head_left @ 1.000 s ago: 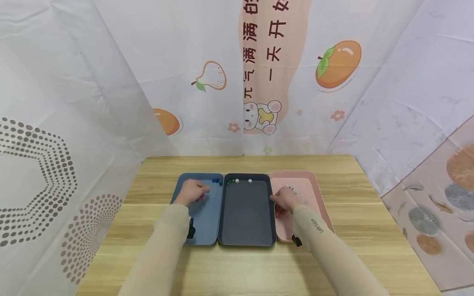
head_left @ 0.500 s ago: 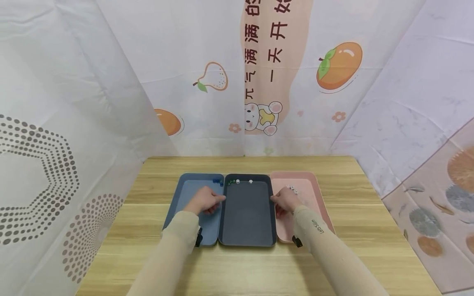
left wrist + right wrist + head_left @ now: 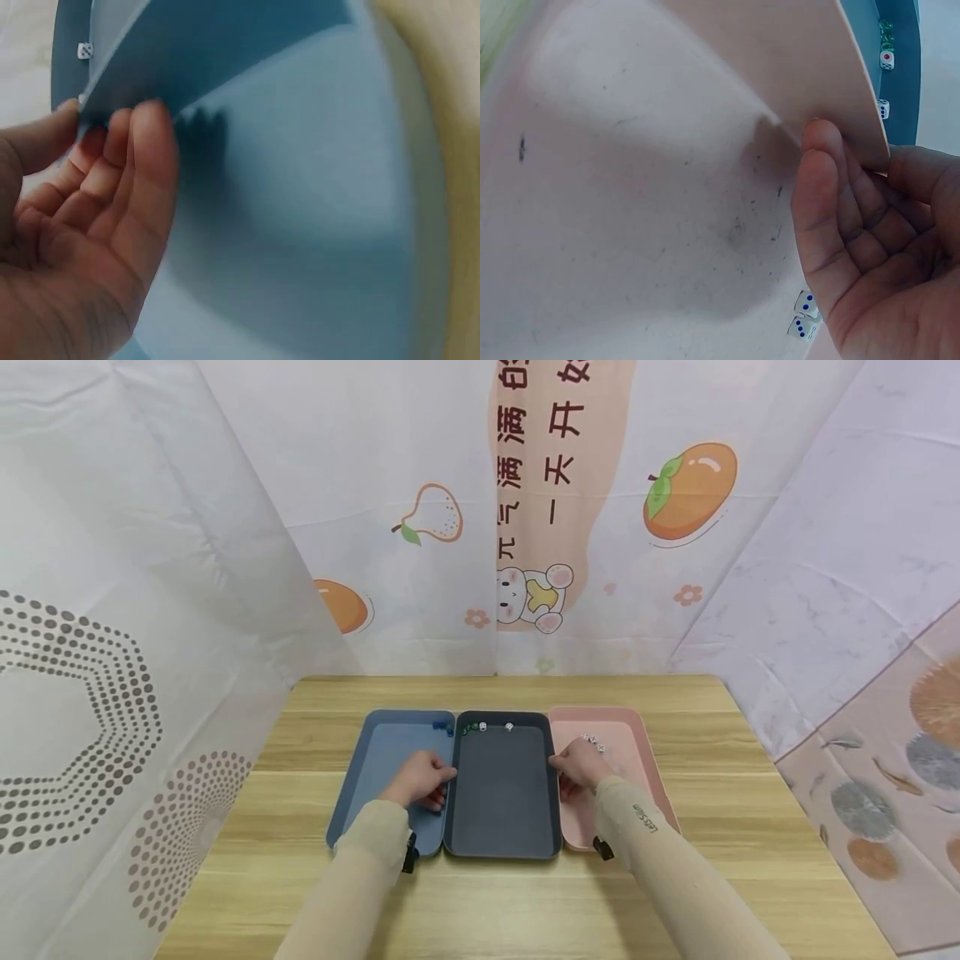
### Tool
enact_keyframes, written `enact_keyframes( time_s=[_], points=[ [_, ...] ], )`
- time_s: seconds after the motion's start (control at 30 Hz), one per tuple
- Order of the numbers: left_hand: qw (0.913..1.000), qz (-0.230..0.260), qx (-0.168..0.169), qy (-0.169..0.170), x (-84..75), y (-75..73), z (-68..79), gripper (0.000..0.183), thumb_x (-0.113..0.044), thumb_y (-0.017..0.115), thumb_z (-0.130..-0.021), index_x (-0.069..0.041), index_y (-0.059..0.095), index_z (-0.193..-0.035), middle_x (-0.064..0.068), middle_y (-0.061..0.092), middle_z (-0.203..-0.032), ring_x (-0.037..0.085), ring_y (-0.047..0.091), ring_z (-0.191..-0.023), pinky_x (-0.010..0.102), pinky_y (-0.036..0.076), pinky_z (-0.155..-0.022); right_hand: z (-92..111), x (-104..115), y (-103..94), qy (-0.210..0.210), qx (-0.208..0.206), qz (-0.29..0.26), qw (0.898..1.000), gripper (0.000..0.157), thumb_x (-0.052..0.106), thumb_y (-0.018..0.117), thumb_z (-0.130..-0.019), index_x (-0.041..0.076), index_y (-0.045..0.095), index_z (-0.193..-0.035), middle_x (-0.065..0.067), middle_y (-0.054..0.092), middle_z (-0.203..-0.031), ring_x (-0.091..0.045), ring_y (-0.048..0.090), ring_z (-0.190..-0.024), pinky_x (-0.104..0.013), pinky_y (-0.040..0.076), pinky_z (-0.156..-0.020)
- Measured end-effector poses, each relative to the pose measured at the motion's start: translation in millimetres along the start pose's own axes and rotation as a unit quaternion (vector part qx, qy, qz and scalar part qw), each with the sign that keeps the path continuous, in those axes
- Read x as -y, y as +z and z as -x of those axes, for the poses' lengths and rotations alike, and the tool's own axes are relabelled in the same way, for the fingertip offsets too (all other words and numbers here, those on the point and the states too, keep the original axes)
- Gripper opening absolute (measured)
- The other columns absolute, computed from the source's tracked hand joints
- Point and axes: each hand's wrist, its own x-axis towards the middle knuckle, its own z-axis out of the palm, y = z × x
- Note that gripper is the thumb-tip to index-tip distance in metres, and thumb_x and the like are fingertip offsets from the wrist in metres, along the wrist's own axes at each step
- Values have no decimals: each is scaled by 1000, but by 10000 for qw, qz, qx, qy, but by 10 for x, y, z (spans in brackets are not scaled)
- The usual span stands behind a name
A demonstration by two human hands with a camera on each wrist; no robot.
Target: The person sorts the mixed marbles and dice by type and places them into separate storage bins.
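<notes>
In the head view my left hand (image 3: 420, 778) pinches the side wall where the blue tray (image 3: 386, 756) meets the dark grey tray (image 3: 502, 793). My right hand (image 3: 581, 766) does likewise where the pink tray (image 3: 626, 747) meets the grey one. Both wrist views have the thumb beyond the wall and the fingers inside the outer tray; whether both adjoining walls are gripped, I cannot tell. Several blue dice (image 3: 439, 725) lie at the blue tray's far corner. Green dice (image 3: 471, 727) and two white dice (image 3: 509, 727) line the grey tray's far end. More white dice (image 3: 802, 328) lie in the pink tray.
The three trays stand side by side on a wooden table (image 3: 495, 902). A printed curtain (image 3: 420, 635) hangs along its back edge, with more cloth at the left and right sides.
My left hand has moved right across the blue tray to its inner wall and now pinches it. My right hand has stayed at the pink tray's inner wall.
</notes>
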Motion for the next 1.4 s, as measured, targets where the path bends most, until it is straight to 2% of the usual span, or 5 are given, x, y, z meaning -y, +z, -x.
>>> enact_keyframes(
  time_s=[0.27, 0.87, 0.97, 1.13, 1.4],
  points=[
    [9982, 585, -44, -144, 94, 30, -21, 19, -18, 61, -104, 0, 61, -98, 11, 58, -73, 20, 61, -57, 35, 60, -54, -2, -5, 9, -43, -14, 16, 10000, 39, 17, 58, -103, -3, 71, -72, -11, 69, -62, -20, 68, -52, -32, 59, -52],
    [9967, 730, -241, -262, 49, 49, 30, 15, -16, 63, -102, -2, 63, -99, 12, 58, -75, 22, 59, -61, 36, 60, -57, 14, 52, -61, -256, 20, 426, 9988, 38, 21, 58, -103, -4, 75, -81, -11, 70, -67, -23, 69, -58, -35, 59, -57],
    [9961, 776, -266, -329, 23, 48, 35, 12, -15, 63, -102, -3, 62, -98, 12, 59, -78, 22, 59, -63, 36, 60, -57, -13, 75, -106, -352, -508, 315, 9976, 33, 21, 56, -104, -4, 76, -93, -11, 71, -71, -23, 68, -59, -33, 58, -56],
    [9957, 783, -271, -412, 17, 43, 20, 11, -14, 64, -102, -3, 62, -99, 14, 60, -81, 24, 59, -65, 36, 60, -57, -51, 151, -140, -586, -1442, -103, 9878, 33, 18, 55, -105, 2, 67, -131, -15, 73, -93, -23, 69, -70, -30, 53, -57],
    [9952, 789, -216, -532, 26, 27, 1, 13, -16, 64, -102, -4, 63, -100, 13, 59, -81, 24, 59, -65, 37, 60, -57, -171, 311, -60, -808, -1267, -784, 9855, 43, 16, 60, -104, 2, 57, -145, -23, 72, -105, -34, 73, -87, -33, 59, -65]
  ],
)
